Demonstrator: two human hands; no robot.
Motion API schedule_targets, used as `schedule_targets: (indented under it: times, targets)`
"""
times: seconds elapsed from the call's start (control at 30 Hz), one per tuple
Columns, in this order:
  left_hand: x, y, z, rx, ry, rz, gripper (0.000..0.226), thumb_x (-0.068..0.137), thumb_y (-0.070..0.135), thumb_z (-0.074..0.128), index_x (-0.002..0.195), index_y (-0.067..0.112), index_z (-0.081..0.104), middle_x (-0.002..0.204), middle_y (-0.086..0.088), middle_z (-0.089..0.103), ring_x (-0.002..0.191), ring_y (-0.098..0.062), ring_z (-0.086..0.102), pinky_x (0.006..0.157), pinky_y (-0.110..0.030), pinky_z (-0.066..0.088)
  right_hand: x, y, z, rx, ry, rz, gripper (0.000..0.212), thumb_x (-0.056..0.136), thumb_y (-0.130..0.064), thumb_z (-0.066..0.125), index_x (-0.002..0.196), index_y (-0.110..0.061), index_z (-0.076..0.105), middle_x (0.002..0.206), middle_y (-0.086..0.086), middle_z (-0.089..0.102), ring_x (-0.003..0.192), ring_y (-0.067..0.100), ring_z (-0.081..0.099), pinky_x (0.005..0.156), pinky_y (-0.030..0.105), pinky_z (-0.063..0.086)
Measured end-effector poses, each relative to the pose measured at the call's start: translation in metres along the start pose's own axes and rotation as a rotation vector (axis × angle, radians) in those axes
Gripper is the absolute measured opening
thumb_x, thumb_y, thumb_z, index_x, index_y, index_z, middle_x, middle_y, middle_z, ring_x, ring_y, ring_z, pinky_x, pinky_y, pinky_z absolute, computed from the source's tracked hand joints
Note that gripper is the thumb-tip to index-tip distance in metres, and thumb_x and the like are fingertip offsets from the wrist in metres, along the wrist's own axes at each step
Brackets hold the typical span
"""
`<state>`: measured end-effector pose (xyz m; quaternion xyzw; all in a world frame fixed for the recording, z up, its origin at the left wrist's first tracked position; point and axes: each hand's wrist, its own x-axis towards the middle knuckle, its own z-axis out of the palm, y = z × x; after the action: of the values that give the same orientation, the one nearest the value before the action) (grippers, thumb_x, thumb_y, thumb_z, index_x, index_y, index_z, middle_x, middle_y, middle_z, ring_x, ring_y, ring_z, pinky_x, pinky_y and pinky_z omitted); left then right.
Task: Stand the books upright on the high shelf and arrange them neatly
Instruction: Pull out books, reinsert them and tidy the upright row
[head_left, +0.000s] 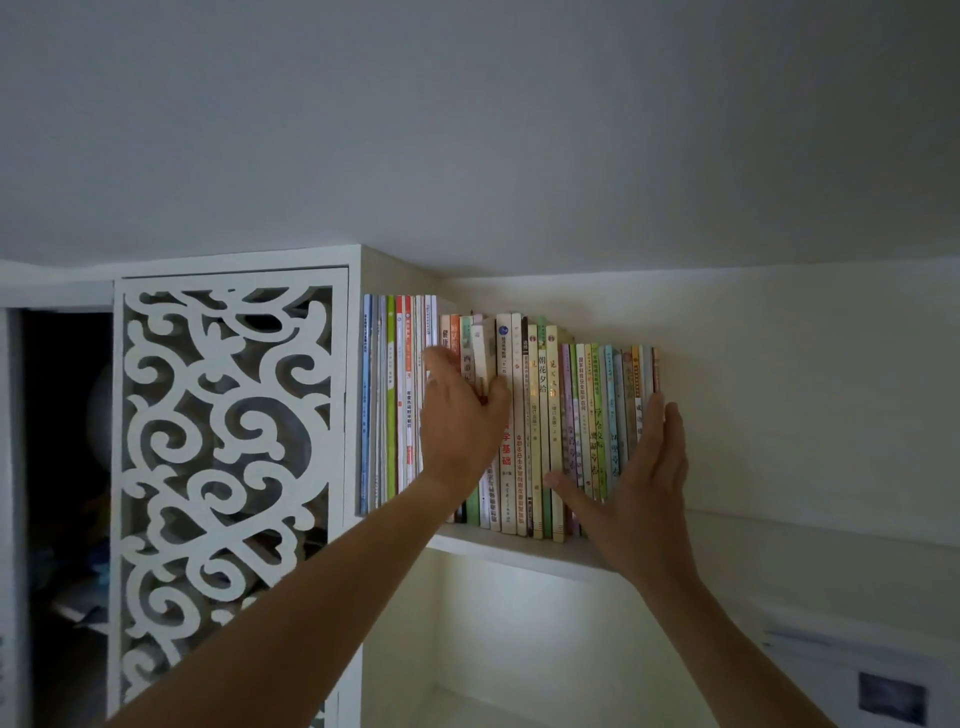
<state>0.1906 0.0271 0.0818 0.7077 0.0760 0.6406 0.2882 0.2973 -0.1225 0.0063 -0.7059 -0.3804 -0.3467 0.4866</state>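
Observation:
A row of thin books (540, 415) stands upright on the white high shelf (498, 548), tallest at the left and shortest at the right. My left hand (457, 421) reaches into the left-middle of the row and grips a few pale and orange books (480, 343), thumb on the spines and fingers tucked in beside them. My right hand (644, 478) lies flat against the right end of the row, fingers straight up along the last book (655, 369). Its thumb stretches left across the lower spines.
A white fretwork cabinet door (228, 441) stands to the left of the books, with a dark open compartment (62, 441) beyond it. The ceiling (519, 156) hangs close above. Bare shelf and wall (805, 415) extend to the right. A lower compartment (493, 649) opens beneath.

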Motion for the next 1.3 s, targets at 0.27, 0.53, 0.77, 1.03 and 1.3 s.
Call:
schedule_targets:
  times: [0.27, 0.53, 0.77, 1.03, 1.3]
  targets:
    - [-0.017, 0.006, -0.014, 0.257, -0.020, 0.079, 0.014, 0.106, 0.033, 0.051, 0.109, 0.020, 0.054, 0.097, 0.005, 0.068, 0.079, -0.009, 0.069, 0.066, -0.027, 0.061, 0.001, 0.004, -0.002, 0.026, 0.050, 0.029, 0.111, 0.085, -0.059, 0.069, 0.160, -0.039, -0.011, 0.167, 0.011, 0.008, 0.153, 0.041, 0.019, 0.107, 0.067, 0.043]
    - [-0.035, 0.002, -0.013, 0.237, -0.088, 0.078, 0.070, 0.101, 0.060, 0.040, 0.159, 0.031, 0.013, 0.111, 0.002, 0.062, 0.084, -0.011, 0.072, 0.067, -0.030, 0.064, 0.003, 0.007, -0.002, -0.026, 0.025, 0.068, 0.132, 0.075, -0.050, 0.086, 0.158, -0.041, -0.016, 0.164, 0.016, 0.015, 0.150, 0.042, 0.023, 0.103, 0.070, 0.046]
    - [-0.038, 0.022, -0.025, 0.232, -0.098, 0.138, 0.071, 0.099, 0.031, 0.056, 0.160, 0.027, 0.019, 0.114, 0.000, 0.064, 0.086, -0.013, 0.070, 0.069, -0.033, 0.064, 0.000, 0.000, -0.008, -0.059, 0.012, 0.089, 0.134, 0.075, -0.050, 0.086, 0.157, -0.044, -0.021, 0.166, 0.016, 0.010, 0.152, 0.043, 0.020, 0.105, 0.070, 0.045]
    - [-0.034, 0.063, -0.053, 0.190, -0.038, 0.134, 0.064, 0.096, 0.024, 0.055, 0.156, 0.031, 0.035, 0.109, 0.000, 0.064, 0.082, -0.008, 0.065, 0.074, -0.034, 0.063, -0.003, -0.013, -0.006, -0.105, 0.021, 0.139, 0.135, 0.072, -0.059, 0.081, 0.162, -0.032, -0.016, 0.169, 0.014, -0.003, 0.152, 0.048, 0.018, 0.106, 0.070, 0.044]
    - [-0.051, 0.095, -0.063, 0.083, -0.023, 0.128, 0.070, 0.085, 0.015, 0.051, 0.153, 0.029, 0.040, 0.099, -0.001, 0.066, 0.072, -0.013, 0.062, 0.057, -0.022, 0.052, 0.001, -0.006, -0.006, -0.125, 0.040, 0.176, 0.134, 0.073, -0.069, 0.077, 0.161, -0.036, -0.019, 0.170, 0.012, -0.014, 0.152, 0.050, 0.015, 0.107, 0.072, 0.040]
